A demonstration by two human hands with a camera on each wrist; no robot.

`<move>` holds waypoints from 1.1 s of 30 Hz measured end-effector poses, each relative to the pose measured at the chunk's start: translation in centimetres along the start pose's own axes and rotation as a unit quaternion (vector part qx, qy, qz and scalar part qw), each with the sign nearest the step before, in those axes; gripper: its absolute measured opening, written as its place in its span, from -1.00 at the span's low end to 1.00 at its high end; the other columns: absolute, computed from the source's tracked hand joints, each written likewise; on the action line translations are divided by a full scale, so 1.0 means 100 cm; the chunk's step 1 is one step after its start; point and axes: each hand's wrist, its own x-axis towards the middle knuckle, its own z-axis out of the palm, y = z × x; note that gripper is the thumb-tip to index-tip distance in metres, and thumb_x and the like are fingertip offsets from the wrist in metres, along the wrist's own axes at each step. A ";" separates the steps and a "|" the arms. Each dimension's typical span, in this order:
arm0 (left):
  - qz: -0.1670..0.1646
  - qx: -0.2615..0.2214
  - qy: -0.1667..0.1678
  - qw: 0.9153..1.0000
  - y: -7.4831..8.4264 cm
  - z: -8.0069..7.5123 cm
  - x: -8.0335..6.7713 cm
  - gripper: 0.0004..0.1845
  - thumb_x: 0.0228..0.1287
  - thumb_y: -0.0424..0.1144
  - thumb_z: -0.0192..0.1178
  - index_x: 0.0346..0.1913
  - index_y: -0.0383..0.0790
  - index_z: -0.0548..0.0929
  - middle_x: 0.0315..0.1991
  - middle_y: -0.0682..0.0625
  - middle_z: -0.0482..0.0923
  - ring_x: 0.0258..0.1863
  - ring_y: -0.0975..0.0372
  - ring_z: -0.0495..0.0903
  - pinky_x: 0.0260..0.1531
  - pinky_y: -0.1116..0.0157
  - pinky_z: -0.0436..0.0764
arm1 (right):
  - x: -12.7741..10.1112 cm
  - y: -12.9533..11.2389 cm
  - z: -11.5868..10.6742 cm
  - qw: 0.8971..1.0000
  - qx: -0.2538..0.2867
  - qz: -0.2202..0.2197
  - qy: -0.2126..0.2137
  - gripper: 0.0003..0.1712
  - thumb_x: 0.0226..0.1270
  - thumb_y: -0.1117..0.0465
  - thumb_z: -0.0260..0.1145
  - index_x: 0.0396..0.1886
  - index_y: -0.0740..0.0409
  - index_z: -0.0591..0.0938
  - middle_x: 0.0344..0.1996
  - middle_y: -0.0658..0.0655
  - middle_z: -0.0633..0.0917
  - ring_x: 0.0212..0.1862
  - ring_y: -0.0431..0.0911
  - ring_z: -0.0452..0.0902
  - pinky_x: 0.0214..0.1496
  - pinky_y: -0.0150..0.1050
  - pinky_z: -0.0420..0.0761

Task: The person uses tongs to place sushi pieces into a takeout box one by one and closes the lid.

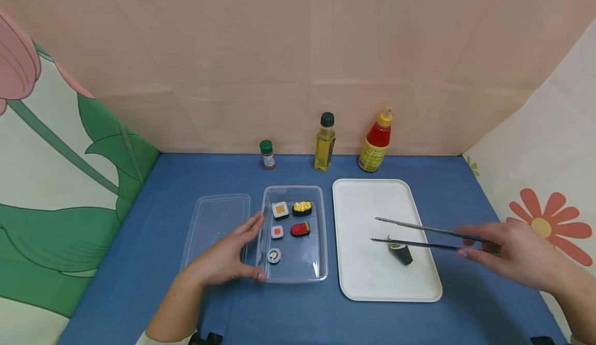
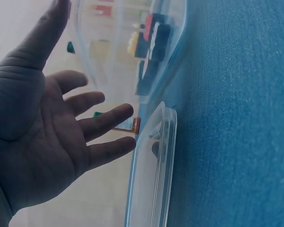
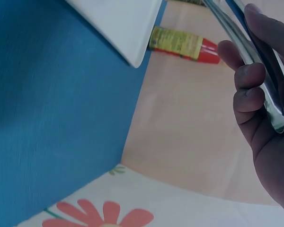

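Clear container (image 1: 321,231) holds five sushi pieces (image 1: 300,228); left hand (image 1: 230,254), grip open, steadies it. Right hand (image 1: 512,252) grips tongs (image 1: 419,235) above roll (image 1: 401,252) on white tray (image 1: 368,205).

The clear container (image 1: 294,278) sits mid-table, its lid (image 1: 215,221) just left and the tray (image 1: 368,200) just right — five sushi pieces (image 1: 300,228) lie inside it. A sixth roll (image 1: 400,252) lies on the tray. Behind the container stand three bottles — spice jar (image 1: 267,154), oil bottle (image 1: 325,142), sauce bottle (image 1: 375,142).
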 end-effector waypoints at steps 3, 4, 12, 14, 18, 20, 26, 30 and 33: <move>0.000 0.001 0.000 1.000 0.000 0.000 0.000 0.35 -0.10 0.17 0.65 0.70 0.08 0.00 0.70 0.16 -0.25 0.65 -0.04 -0.09 0.43 -0.22 0.24 | -0.006 0.002 -0.004 1.000 -0.005 0.014 -0.009 -0.49 -0.10 0.17 0.75 -0.07 0.07 0.83 -0.42 -0.42 0.65 -0.57 -0.49 0.30 -0.57 -0.53 0.31; -0.001 0.001 0.000 1.000 0.000 0.000 0.000 0.35 -0.10 0.17 0.65 0.70 0.08 0.00 0.70 0.16 -0.25 0.65 -0.05 -0.09 0.43 -0.22 0.24 | -0.008 0.003 -0.005 1.000 -0.007 0.021 -0.012 -0.50 -0.10 0.17 0.75 -0.07 0.08 0.83 -0.42 -0.41 0.66 -0.56 -0.49 0.31 -0.56 -0.52 0.33; -0.005 0.001 0.001 1.000 0.001 0.000 0.000 0.35 -0.10 0.18 0.65 0.70 0.09 0.01 0.70 0.19 -0.25 0.65 -0.04 -0.09 0.44 -0.22 0.22 | -0.020 0.005 -0.007 0.992 -0.016 0.097 -0.083 -0.53 0.03 0.05 0.70 -0.07 0.13 0.82 -0.47 -0.37 0.64 -0.57 -0.43 0.31 -0.57 -0.39 0.38; -0.005 0.002 0.001 1.000 0.002 0.000 0.001 0.35 -0.10 0.18 0.65 0.70 0.09 0.01 0.70 0.19 -0.25 0.65 -0.04 -0.09 0.44 -0.22 0.22 | -0.023 0.006 -0.006 0.989 -0.018 0.111 -0.096 -0.53 0.06 0.03 0.68 -0.06 0.14 0.82 -0.46 -0.35 0.66 -0.56 -0.43 0.32 -0.57 -0.39 0.39; -0.006 0.003 0.002 1.000 0.001 0.001 0.001 0.36 -0.11 0.19 0.65 0.70 0.10 0.00 0.70 0.19 -0.25 0.65 -0.04 -0.09 0.44 -0.22 0.22 | -0.027 0.010 -0.006 0.984 -0.018 0.137 -0.116 -0.51 0.08 -0.01 0.67 -0.05 0.15 0.82 -0.41 -0.25 0.72 -0.54 -0.42 0.36 -0.53 -0.38 0.44; -0.007 0.003 0.002 1.000 0.001 0.002 0.001 0.36 -0.11 0.19 0.65 0.70 0.10 0.00 0.70 0.19 -0.24 0.65 -0.05 -0.09 0.44 -0.22 0.22 | -0.029 0.012 -0.006 0.980 -0.018 0.151 -0.129 -0.49 0.09 -0.04 0.66 -0.04 0.17 0.81 -0.40 -0.21 0.73 -0.54 -0.41 0.38 -0.52 -0.38 0.47; -0.010 0.004 0.002 1.000 0.000 0.003 0.001 0.36 -0.11 0.20 0.65 0.70 0.10 0.00 0.70 0.18 -0.24 0.64 -0.06 -0.08 0.43 -0.23 0.23 | -0.036 0.017 -0.004 0.977 -0.019 0.161 -0.137 -0.46 0.07 -0.04 0.67 -0.05 0.22 0.81 -0.50 -0.25 0.70 -0.58 -0.41 0.40 -0.53 -0.37 0.49; -0.008 0.006 0.003 1.000 0.000 0.002 0.000 0.36 -0.11 0.19 0.65 0.70 0.10 0.00 0.70 0.18 -0.25 0.64 -0.06 -0.07 0.43 -0.24 0.23 | -0.040 0.020 -0.003 0.978 -0.011 0.158 -0.134 -0.47 0.08 -0.02 0.66 -0.06 0.23 0.80 -0.52 -0.27 0.70 -0.58 -0.43 0.43 -0.53 -0.37 0.51; -0.007 0.006 0.002 1.000 0.001 0.002 0.000 0.36 -0.11 0.19 0.65 0.70 0.09 0.00 0.70 0.19 -0.24 0.64 -0.06 -0.07 0.43 -0.23 0.23 | -0.040 0.021 -0.004 0.975 -0.006 0.168 -0.148 -0.47 0.10 -0.04 0.65 -0.06 0.24 0.80 -0.48 -0.23 0.73 -0.55 -0.42 0.47 -0.50 -0.37 0.55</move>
